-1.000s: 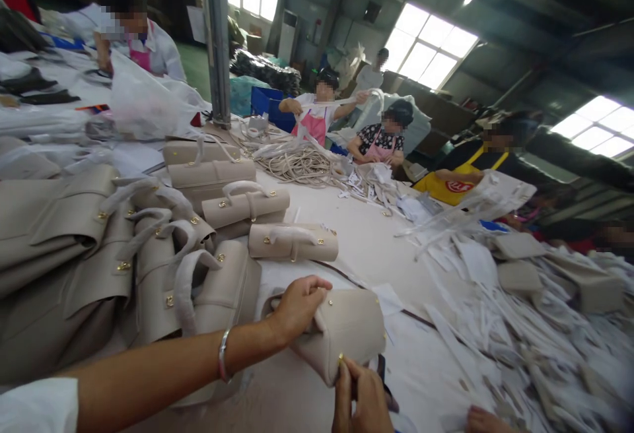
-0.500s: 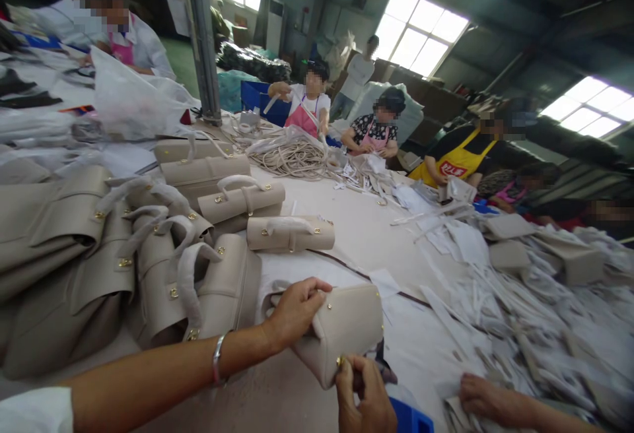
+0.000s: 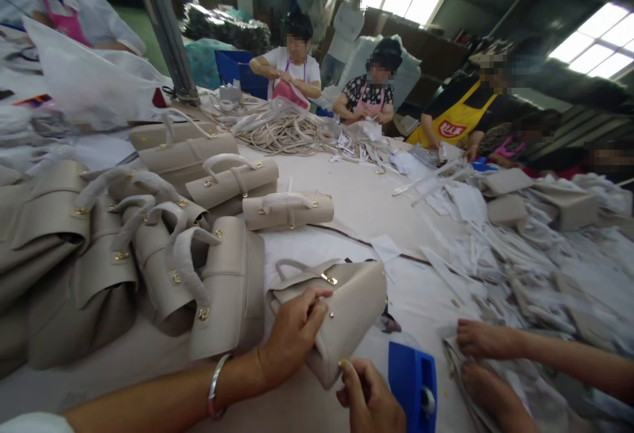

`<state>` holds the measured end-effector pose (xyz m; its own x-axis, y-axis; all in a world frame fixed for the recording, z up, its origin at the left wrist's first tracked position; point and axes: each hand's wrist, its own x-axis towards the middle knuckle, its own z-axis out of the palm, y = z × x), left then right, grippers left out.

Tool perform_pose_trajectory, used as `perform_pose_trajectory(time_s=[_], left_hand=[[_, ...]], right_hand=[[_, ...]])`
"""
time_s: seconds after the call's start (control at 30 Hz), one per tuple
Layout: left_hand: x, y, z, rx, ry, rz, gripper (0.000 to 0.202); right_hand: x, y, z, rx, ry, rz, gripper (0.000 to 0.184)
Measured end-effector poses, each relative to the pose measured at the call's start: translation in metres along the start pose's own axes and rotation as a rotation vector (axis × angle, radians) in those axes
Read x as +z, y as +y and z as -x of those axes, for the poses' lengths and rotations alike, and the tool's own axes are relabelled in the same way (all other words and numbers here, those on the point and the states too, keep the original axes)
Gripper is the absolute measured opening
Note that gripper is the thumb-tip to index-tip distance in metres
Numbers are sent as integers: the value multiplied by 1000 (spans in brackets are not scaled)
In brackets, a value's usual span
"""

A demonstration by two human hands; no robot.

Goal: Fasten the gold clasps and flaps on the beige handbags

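A beige handbag (image 3: 356, 311) lies tipped on the table, its base turned up towards me and its handle (image 3: 297, 265) on the far side. My left hand (image 3: 292, 334) grips the bag's near left side, thumb and fingers closed on it. On the base shows a small metal stud (image 3: 331, 315). A gold fitting (image 3: 329, 279) sits higher up, by the handle. At the bag's near corner my right hand (image 3: 371, 397) pinches a small yellow piece (image 3: 341, 362) between thumb and forefinger. Its exact kind is too small to tell.
Several finished-looking beige handbags (image 3: 225, 281) stand to the left. A blue tape dispenser (image 3: 406, 380) is beside my right hand. A co-worker's hands (image 3: 488, 340) rest on material at the right. Strips and wrapping (image 3: 495, 274) are heaped there. Coiled straps (image 3: 282, 131) lie further back.
The bag has tilted so its handle and gold fitting now show. My right hand has shifted slightly outward from the corner. More of the blue dispenser and a second co-worker's hand are visible.
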<state>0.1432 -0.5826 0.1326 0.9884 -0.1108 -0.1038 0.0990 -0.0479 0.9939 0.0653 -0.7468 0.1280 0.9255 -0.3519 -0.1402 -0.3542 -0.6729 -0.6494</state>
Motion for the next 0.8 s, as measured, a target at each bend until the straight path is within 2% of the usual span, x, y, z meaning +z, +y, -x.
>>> perform_pose_trajectory(time_s=[0.17,0.37,0.5,0.63,0.7,0.8], left_hand=[[7,-28,31,99,-29,-169,27],[11,-65,56,193,-104,-270,27],[5,-76,61,157,-112,-271,27],[-2,-79,64,97,-100,-246,29],[-5,-82,66,72,-107,-230,31],[-7,-86,71,10,-121,-194,32]], right_hand=[[28,26,30,37,-36,65,40],[54,36,52,168,-67,45,32],[65,50,61,325,-34,-162,32],[80,73,71,506,-8,-587,42],[85,80,74,535,-3,-758,44],[87,81,76,520,-8,-762,44]])
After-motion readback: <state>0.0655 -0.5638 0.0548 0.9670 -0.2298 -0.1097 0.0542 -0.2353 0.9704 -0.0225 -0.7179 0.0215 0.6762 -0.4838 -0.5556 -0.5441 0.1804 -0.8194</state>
